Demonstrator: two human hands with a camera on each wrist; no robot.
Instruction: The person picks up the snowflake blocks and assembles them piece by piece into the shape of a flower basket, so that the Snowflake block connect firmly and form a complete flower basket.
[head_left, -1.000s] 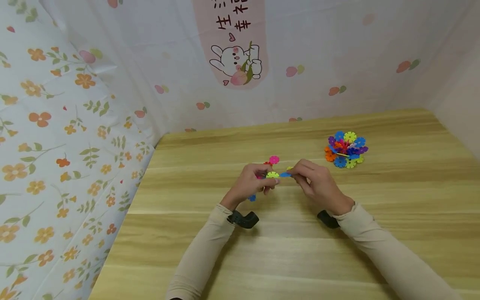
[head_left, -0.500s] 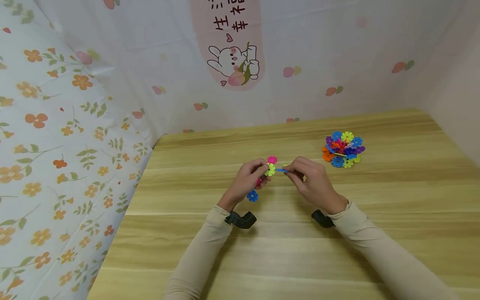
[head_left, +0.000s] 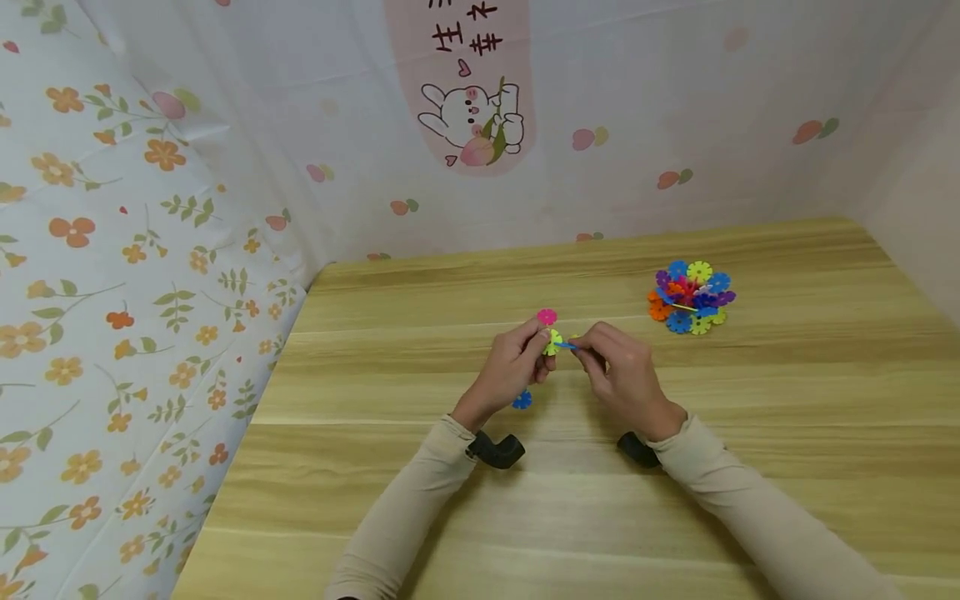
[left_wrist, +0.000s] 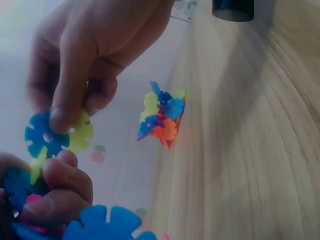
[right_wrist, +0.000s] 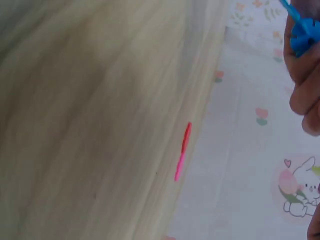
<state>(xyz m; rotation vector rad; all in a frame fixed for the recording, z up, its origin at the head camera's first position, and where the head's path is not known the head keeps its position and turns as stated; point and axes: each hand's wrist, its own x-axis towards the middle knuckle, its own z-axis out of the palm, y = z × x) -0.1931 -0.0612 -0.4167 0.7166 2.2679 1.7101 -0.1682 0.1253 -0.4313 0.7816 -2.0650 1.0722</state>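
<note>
My left hand (head_left: 512, 371) grips a small cluster of plastic snowflake discs. A yellow-green disc (head_left: 552, 342) stands out at its fingertips, and a blue disc (head_left: 522, 400) shows below the hand. With thumb and fingers, my right hand (head_left: 622, 367) pinches another blue disc (head_left: 566, 345), joined to a yellow disc (left_wrist: 81, 132). In the left wrist view, that pinched blue disc (left_wrist: 45, 135) meets the edge of the yellow-green disc (left_wrist: 38, 165) in the left hand. Whether their slots interlock cannot be told. The left fingers hide much of the cluster.
A multicoloured flower-like build of joined discs (head_left: 690, 298) stands at the back right of the wooden table (head_left: 585, 517). Beyond my left hand lies a pink disc (head_left: 547, 317), joined to a red one (right_wrist: 186, 137). A printed cloth (head_left: 637, 100) hangs behind the table.
The left hand has turned, so its yellow-green disc now shows its face. The right hand's blue disc has come up against that disc's edge. The flower-like build stays put.
</note>
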